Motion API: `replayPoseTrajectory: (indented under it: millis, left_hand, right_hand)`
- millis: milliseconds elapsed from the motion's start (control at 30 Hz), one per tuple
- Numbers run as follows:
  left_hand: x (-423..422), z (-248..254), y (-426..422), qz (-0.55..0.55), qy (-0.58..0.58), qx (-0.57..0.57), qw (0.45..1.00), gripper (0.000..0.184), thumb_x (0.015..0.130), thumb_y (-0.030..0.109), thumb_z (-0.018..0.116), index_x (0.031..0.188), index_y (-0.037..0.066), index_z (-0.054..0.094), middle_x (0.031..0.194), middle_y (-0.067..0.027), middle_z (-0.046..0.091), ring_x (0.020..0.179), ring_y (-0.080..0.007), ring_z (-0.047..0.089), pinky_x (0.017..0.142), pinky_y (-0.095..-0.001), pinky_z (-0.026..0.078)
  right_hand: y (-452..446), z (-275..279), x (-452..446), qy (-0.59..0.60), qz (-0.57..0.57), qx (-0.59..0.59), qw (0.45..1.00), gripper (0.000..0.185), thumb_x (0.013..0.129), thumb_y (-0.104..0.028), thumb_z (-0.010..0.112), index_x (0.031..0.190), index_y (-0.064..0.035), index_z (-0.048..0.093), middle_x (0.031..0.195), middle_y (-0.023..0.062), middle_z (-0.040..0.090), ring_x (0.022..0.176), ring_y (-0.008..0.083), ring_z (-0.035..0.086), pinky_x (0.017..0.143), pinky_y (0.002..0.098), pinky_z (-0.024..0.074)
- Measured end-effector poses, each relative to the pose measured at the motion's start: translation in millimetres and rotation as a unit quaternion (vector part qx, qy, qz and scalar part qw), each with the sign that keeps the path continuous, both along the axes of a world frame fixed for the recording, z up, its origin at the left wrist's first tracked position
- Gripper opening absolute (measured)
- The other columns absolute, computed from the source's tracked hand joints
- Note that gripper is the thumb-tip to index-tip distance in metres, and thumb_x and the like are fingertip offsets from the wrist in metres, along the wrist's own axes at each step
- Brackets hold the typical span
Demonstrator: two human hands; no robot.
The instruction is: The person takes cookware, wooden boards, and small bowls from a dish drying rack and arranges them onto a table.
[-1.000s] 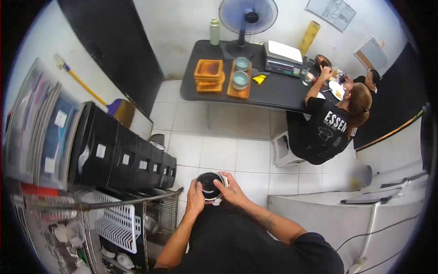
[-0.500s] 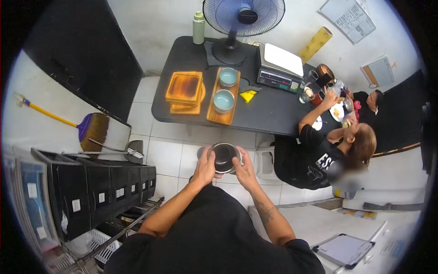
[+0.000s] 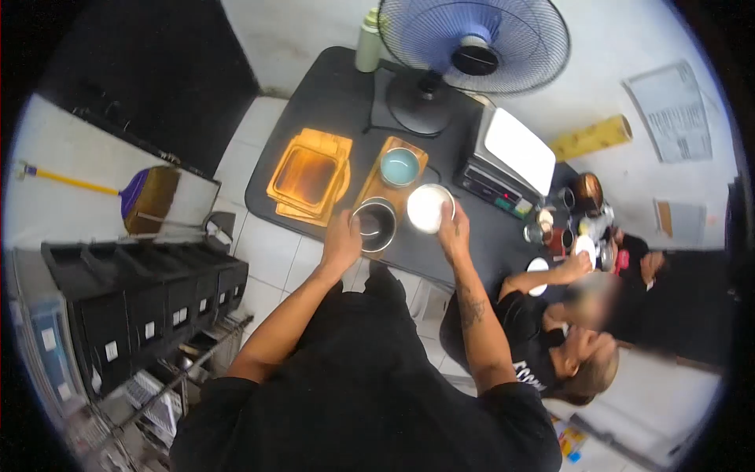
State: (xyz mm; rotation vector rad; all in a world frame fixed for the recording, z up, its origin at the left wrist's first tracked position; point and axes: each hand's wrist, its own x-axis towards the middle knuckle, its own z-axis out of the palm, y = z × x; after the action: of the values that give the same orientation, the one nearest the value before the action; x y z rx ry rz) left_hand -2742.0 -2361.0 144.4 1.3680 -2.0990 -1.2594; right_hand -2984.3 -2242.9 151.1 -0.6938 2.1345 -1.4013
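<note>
My left hand point(image 3: 341, 245) grips the left rim of a dark bowl point(image 3: 376, 226) with a pale edge, held over the front end of a wooden tray point(image 3: 387, 189). My right hand point(image 3: 455, 233) is closed on a round white bowl point(image 3: 429, 208), its thumb at the right rim. The two bowls are side by side, a small gap between them. Behind them a light blue bowl point(image 3: 399, 167) stands on the tray. I cannot tell whether the dark bowl touches the tray.
Stacked wooden trays point(image 3: 308, 175) lie left on the black table point(image 3: 271, 177). A fan point(image 3: 472, 59), a green bottle point(image 3: 369, 43) and a digital scale point(image 3: 503, 161) stand along the back. At right, a person point(image 3: 543, 338) sits near cups and plates; another person is beyond.
I have moved up to the table. Both hands held the dark bowl; now the left holds it and the right holds a white bowl. The nearer blue bowl no longer shows on the tray.
</note>
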Motion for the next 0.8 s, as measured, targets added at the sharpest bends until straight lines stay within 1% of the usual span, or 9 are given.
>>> replayPoseTrajectory:
  millis: [33,100,167,267,400,600,700,767,800]
  left_hand:
    - [-7.3,-2.1,2.4,0.046,0.059,-0.062,0.995,0.023,0.099,0.014,0.054,0.116,-0.002,0.056,0.108,-0.0277,0.062,0.105,-0.0462,0.059,0.092,-0.0511,0.045]
    - [-21.1,-4.0,2.1,0.091,0.048,-0.061,0.993,0.020,0.095,0.008,0.057,0.111,-0.003,0.055,0.106,-0.0281,0.061,0.104,-0.0464,0.058,0.090,-0.0518,0.045]
    - [-30.2,-9.4,1.1,0.123,0.033,-0.040,0.991,0.021,0.087,-0.001,0.062,0.105,-0.003,0.053,0.105,-0.0294,0.059,0.101,-0.0469,0.058,0.085,-0.0524,0.045]
    - [-40.4,-24.7,4.9,0.134,-0.006,-0.068,0.989,0.019,0.093,0.007,0.063,0.106,-0.001,0.051,0.100,-0.0283,0.060,0.100,-0.0474,0.059,0.086,-0.0531,0.045]
    - [-52.0,-39.9,10.8,0.178,-0.066,-0.071,0.979,0.020,0.092,0.008,0.065,0.104,0.000,0.051,0.097,-0.0273,0.060,0.095,-0.0467,0.058,0.083,-0.0536,0.045]
    - [-53.9,-51.0,16.5,0.209,-0.070,-0.055,0.974,0.024,0.089,0.008,0.069,0.104,0.000,0.051,0.098,-0.0267,0.060,0.095,-0.0458,0.059,0.083,-0.0523,0.046]
    - [-55.4,-50.6,18.9,0.225,-0.054,-0.030,0.972,0.025,0.089,0.008,0.070,0.105,0.001,0.052,0.098,-0.0262,0.061,0.096,-0.0457,0.060,0.084,-0.0516,0.047]
    - [-56.8,-52.9,19.8,0.230,-0.045,-0.020,0.972,0.025,0.089,0.009,0.069,0.106,0.001,0.052,0.098,-0.0254,0.062,0.096,-0.0453,0.061,0.085,-0.0512,0.048]
    - [-56.9,-56.2,20.4,0.241,-0.067,0.002,0.968,0.028,0.091,0.011,0.067,0.113,0.000,0.053,0.104,-0.0258,0.063,0.100,-0.0450,0.062,0.088,-0.0491,0.048]
  right_hand:
    - [-18.0,-0.6,-19.4,0.045,0.046,0.018,0.998,0.045,0.102,-0.036,0.054,0.119,0.0041,0.065,0.104,0.0214,0.071,0.101,0.0294,0.068,0.091,0.0383,0.0502]
    - [-61.9,-1.8,-49.7,0.087,0.104,0.027,0.990,0.042,0.099,-0.034,0.058,0.115,0.0040,0.066,0.099,0.0227,0.072,0.095,0.0324,0.070,0.086,0.0394,0.0520]
    - [-98.4,-3.1,-67.4,0.191,0.142,0.039,0.970,0.035,0.094,-0.031,0.066,0.101,0.0036,0.067,0.088,0.0246,0.070,0.084,0.0400,0.070,0.076,0.0428,0.0531]
    - [-140.4,-16.6,-85.6,0.215,0.217,0.058,0.950,0.032,0.089,-0.029,0.072,0.092,0.0021,0.066,0.083,0.0237,0.069,0.081,0.0435,0.068,0.072,0.0451,0.0530]
    - [-169.9,-32.3,-95.4,0.197,0.267,0.082,0.940,0.030,0.088,-0.029,0.073,0.093,0.0000,0.068,0.084,0.0238,0.069,0.085,0.0438,0.068,0.073,0.0472,0.0522]
    - [-181.3,-37.8,-104.3,0.193,0.318,0.115,0.921,0.031,0.086,-0.032,0.075,0.099,-0.0046,0.072,0.093,0.0212,0.072,0.092,0.0405,0.070,0.078,0.0478,0.0538]
    - [-184.4,-37.3,-102.0,0.232,0.323,0.113,0.911,0.032,0.086,-0.033,0.075,0.100,-0.0034,0.074,0.085,0.0212,0.071,0.081,0.0372,0.071,0.073,0.0432,0.0529]
    - [-183.6,-29.7,-100.7,0.236,0.320,0.120,0.910,0.033,0.086,-0.033,0.075,0.100,-0.0035,0.074,0.085,0.0210,0.072,0.082,0.0376,0.071,0.073,0.0438,0.0531]
    - [-182.7,-25.1,-99.5,0.241,0.318,0.125,0.908,0.033,0.086,-0.034,0.075,0.100,-0.0037,0.074,0.085,0.0208,0.072,0.082,0.0379,0.071,0.074,0.0445,0.0532]
